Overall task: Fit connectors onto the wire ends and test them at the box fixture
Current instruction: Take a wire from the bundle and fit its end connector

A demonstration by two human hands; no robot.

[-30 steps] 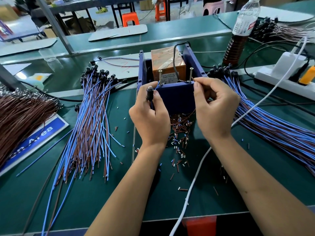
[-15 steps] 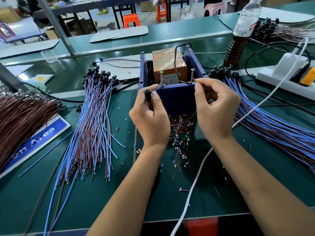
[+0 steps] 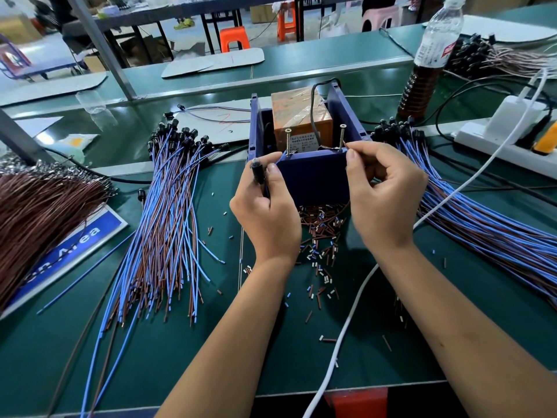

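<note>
A blue box fixture stands at the centre of the green table, with an orange unit inside and two upright screws on its front wall. My left hand grips a black connector at the box's front left corner, and a blue wire runs from it to the left screw. My right hand pinches a wire end against the base of the right screw. A fan of blue and brown wires with black connectors lies to the left. A similar bundle lies to the right.
Cut insulation bits litter the mat in front of the box. A brown wire bundle and a blue sign lie far left. A bottle and a white power strip stand at the right, its white cable crossing the mat.
My left hand has lowered the black connector a little and brought its blue wire to the left screw. My right hand stays at the right screw.
</note>
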